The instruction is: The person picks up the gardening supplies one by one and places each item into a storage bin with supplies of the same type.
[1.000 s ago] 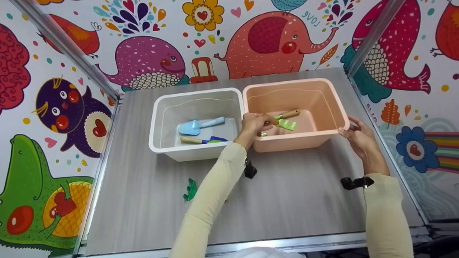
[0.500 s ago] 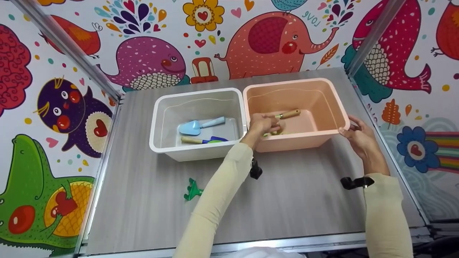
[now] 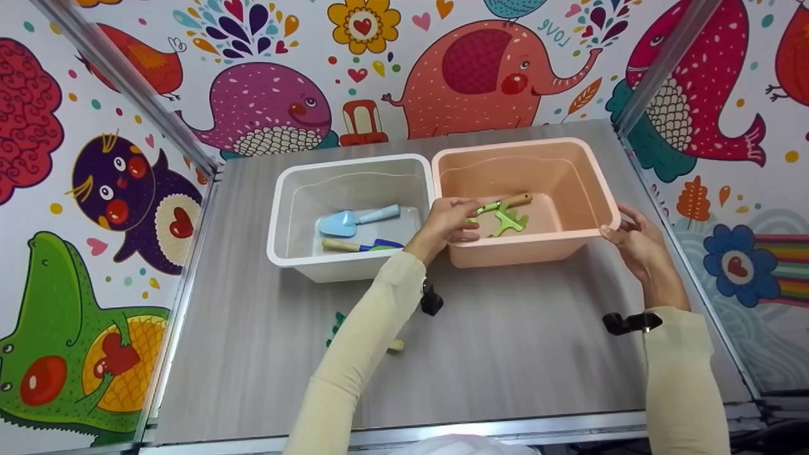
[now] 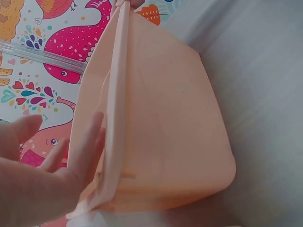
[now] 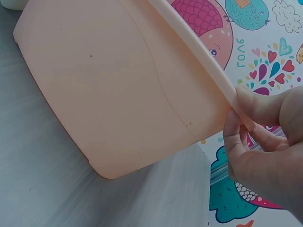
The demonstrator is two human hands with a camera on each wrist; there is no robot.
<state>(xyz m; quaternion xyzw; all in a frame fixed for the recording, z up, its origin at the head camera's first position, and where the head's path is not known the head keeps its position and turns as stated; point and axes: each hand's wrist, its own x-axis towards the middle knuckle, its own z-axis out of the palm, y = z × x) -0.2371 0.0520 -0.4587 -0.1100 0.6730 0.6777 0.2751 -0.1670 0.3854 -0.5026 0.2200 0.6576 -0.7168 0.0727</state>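
My left hand (image 3: 450, 220) hovers over the left front corner of the peach plastic bin (image 3: 524, 243). In the left wrist view its fingers (image 4: 87, 146) are spread and loosely extended, holding nothing. A light-green hand rake (image 3: 507, 219) lies inside that bin, just right of my fingertips. Behind it is another tool with a wooden handle (image 3: 519, 200); its head is partly covered. At the bin's right front corner my right hand (image 3: 641, 246) pinches the rim between thumb and fingers, as the right wrist view also shows.
A white bin (image 3: 335, 260) stands against the peach one on the left. It holds a light-blue toy shovel (image 3: 341, 224) and a wooden-handled tool (image 3: 341, 245) with blue and green parts. On the table, my left forearm partly hides a dark-green rake (image 3: 337, 322).
My left hand has lowered the light-green rake into the peach bin, let it go and drawn back leftward. My right hand stays on the rim.
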